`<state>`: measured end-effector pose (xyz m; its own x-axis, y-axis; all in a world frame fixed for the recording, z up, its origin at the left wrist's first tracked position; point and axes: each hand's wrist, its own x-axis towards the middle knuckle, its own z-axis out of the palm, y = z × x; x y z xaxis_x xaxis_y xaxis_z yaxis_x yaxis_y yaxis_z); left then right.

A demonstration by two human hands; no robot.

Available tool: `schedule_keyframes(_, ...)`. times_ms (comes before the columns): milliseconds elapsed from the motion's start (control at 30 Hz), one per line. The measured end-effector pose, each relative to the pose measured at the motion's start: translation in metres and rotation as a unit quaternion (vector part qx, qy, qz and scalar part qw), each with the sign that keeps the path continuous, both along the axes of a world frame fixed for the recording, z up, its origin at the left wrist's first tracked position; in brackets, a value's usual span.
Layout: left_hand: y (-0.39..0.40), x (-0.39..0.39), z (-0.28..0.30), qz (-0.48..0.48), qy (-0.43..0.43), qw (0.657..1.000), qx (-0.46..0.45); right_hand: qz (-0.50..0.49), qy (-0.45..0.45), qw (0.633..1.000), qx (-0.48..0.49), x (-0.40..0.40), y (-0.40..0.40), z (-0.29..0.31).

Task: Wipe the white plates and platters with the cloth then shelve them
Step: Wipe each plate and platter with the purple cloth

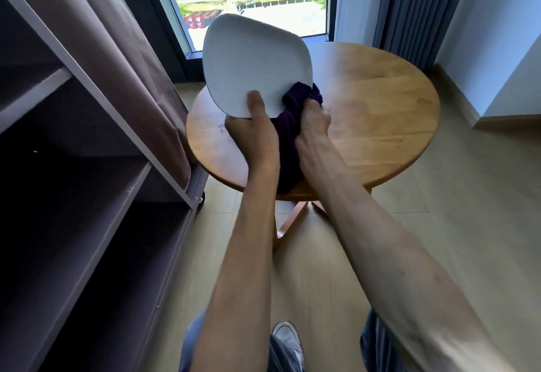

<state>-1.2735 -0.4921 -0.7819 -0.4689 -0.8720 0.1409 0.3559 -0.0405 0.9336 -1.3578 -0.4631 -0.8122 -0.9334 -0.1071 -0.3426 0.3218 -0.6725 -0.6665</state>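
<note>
— What's going on over by the window?

— The person is holding a white plate [256,64] up on edge above the round wooden bench [380,114]. The left hand [254,128] pinches its near rim, thumb on the face toward them, the other fingers out of sight behind it. The right hand [311,124] is bunched round a dark purple cloth [295,108], which touches the plate's lower right edge and hangs down between the two wrists.

— So it's the wiping, not the shelving?

— I'd judge so. The plate is off the bench and nowhere near the shelf unit [87,166] that stands open to the left, its compartments dark from here.

— Any advice, if you were doing it?

— Keep the pinch firm, since the plate is only caught at one corner and tilts away; a push from the cloth could lever it loose. Better to sweep the cloth toward the holding thumb than off the far edge. Then turn the plate and do the back, which I can't see. I'd also keep it low over the bench in case it slips.

— Any other plates waiting?

— None that I can see on the bench.
</note>
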Motion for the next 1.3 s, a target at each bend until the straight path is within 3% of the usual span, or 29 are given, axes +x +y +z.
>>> schedule_keyframes(100,-0.015,0.008,0.009,-0.024,-0.085,0.986,-0.142,0.059,0.043,0.997,-0.003,0.0,0.005,-0.014)
schedule_keyframes(200,-0.049,0.026,0.031,-0.108,-0.18,0.925,-0.317,0.091,0.099,0.991,-0.009,-0.001,0.015,-0.025)
schedule_keyframes(333,-0.076,0.045,0.038,-0.122,-0.169,0.936,-0.284,0.122,0.156,0.98,0.018,0.005,0.011,-0.021)
schedule_keyframes(467,-0.06,0.035,0.013,-0.073,-0.172,0.957,-0.223,0.09,0.132,0.987,0.027,0.004,0.009,-0.021)
schedule_keyframes(700,-0.016,0.018,0.012,-0.029,-0.302,0.881,-0.363,0.083,0.112,0.99,-0.006,0.002,0.017,-0.026)
schedule_keyframes(800,-0.055,0.023,0.029,-0.117,-0.369,0.844,-0.371,0.097,0.151,0.983,0.044,0.005,0.015,-0.025)
schedule_keyframes(867,-0.063,0.032,0.025,-0.156,-0.345,0.86,-0.341,0.111,0.165,0.978,0.068,0.007,0.013,-0.024)
schedule_keyframes(933,-0.05,0.034,0.011,-0.096,-0.309,0.89,-0.32,0.1,0.156,0.981,0.066,0.007,0.013,-0.023)
schedule_keyframes(1100,-0.015,0.016,-0.003,-0.091,-0.255,0.912,-0.307,0.068,0.091,0.993,-0.007,0.0,0.013,-0.027)
schedule_keyframes(1200,-0.023,0.014,0.004,-0.012,-0.276,0.881,-0.384,0.072,0.099,0.992,-0.009,0.001,0.014,-0.026)
schedule_keyframes(1300,-0.052,0.02,0.016,-0.045,-0.302,0.851,-0.427,0.074,0.09,0.993,-0.009,0.001,0.014,-0.024)
